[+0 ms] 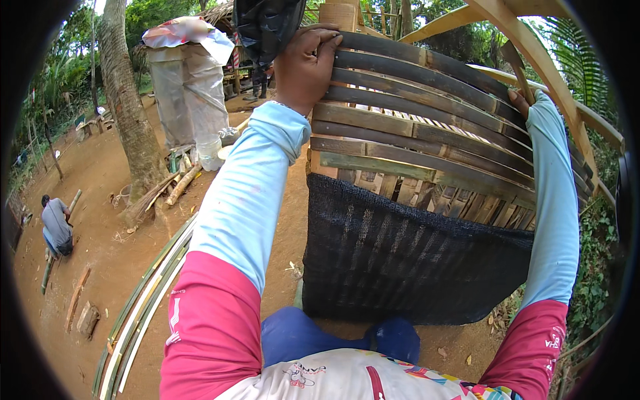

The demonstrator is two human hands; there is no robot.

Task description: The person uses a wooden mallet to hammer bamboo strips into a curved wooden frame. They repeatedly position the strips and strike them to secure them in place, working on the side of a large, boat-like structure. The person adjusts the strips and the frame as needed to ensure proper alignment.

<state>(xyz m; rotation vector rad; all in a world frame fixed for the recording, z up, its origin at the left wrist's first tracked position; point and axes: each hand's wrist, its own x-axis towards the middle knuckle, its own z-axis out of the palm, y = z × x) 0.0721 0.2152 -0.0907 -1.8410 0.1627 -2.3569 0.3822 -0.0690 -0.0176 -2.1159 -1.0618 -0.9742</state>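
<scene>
Both hands clamp the bamboo slat panel ahead: left hand on its upper left edge, right hand far across its horizontal slats.

You hold a curved panel of dark, weathered bamboo slats upright in front of you, its slats running crosswise and bowing outward. A black woven mesh sheet hangs below the slats, covering the panel's lower part.

Head-worn fisheye, downward (close) over bamboo panel
</scene>
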